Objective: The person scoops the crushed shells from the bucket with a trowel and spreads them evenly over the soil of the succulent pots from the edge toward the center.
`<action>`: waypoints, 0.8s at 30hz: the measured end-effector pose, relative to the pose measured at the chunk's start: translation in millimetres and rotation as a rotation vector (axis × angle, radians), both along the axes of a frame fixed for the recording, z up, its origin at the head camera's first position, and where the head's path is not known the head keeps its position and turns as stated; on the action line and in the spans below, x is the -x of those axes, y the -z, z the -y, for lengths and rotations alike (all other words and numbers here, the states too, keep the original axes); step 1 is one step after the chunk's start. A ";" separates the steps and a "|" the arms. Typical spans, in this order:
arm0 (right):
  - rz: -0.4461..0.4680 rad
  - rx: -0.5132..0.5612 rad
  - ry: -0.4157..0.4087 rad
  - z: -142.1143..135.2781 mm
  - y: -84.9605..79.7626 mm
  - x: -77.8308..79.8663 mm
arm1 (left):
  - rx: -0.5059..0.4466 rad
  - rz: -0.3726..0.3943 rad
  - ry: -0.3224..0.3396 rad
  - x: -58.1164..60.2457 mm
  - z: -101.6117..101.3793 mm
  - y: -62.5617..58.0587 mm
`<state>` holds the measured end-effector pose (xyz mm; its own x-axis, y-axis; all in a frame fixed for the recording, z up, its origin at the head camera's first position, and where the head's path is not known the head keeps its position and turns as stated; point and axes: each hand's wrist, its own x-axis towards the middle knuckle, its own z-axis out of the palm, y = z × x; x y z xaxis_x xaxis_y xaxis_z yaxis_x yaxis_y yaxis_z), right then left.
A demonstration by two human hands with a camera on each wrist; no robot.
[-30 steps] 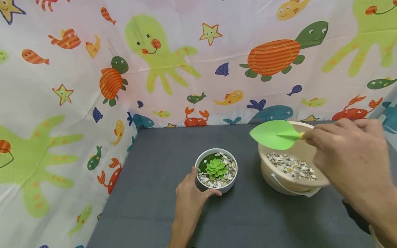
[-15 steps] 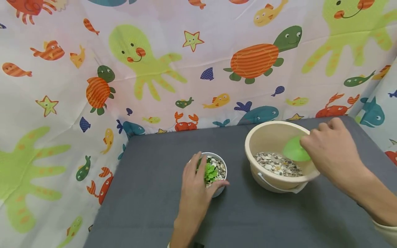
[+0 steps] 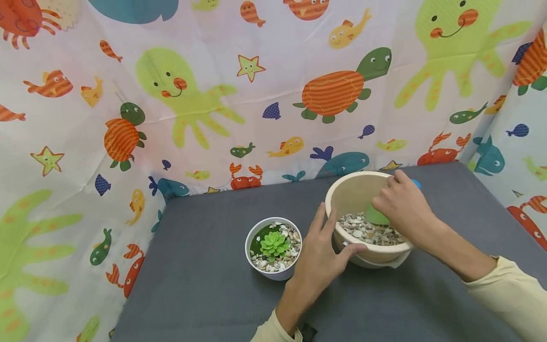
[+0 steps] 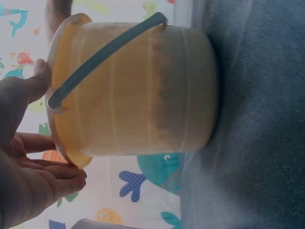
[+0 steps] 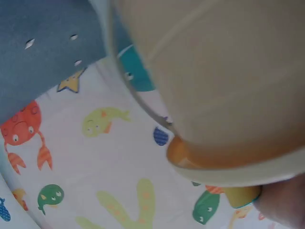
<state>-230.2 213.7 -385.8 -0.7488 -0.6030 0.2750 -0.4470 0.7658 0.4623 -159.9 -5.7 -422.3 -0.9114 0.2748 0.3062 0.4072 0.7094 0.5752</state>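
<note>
In the head view my right hand (image 3: 400,205) grips a toy shovel by its handle, the green blade (image 3: 375,214) down in the cream bucket (image 3: 358,190). A layer of small shells and pebbles (image 3: 363,228) covers the bucket's bottom; the blade's tip is hidden. The handle's yellow part (image 5: 242,196) shows past the rim in the right wrist view. My left hand (image 3: 317,254) lies against the bucket's left side with extended fingers, its thumb touching the rim in the left wrist view. Left of it stands a white pot (image 3: 247,251) holding a green succulent (image 3: 275,244) and shells.
A dark grey cloth (image 3: 201,285) covers the table. Behind and at both sides hangs a white curtain (image 3: 205,28) printed with sea animals. The bucket's grey carrying handle (image 4: 107,58) hangs down its near side. Pale specks (image 5: 29,44) dot the table in the right wrist view.
My left hand has left the white pot and moved right to the bucket. The right hand has lowered the shovel from above the bucket into the shells. The view has shifted rightward.
</note>
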 end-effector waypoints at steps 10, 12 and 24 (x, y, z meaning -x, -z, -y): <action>0.141 0.216 -0.042 -3.3 13.0 15.1 | -0.079 -0.011 -0.008 2.1 -1.1 2.5; 0.157 0.240 -0.054 -4.9 13.9 16.5 | -0.088 -0.012 -0.009 1.9 -1.9 2.7; 0.322 0.392 -0.117 -8.5 12.6 12.5 | -0.098 0.008 -0.036 -0.1 -3.6 1.1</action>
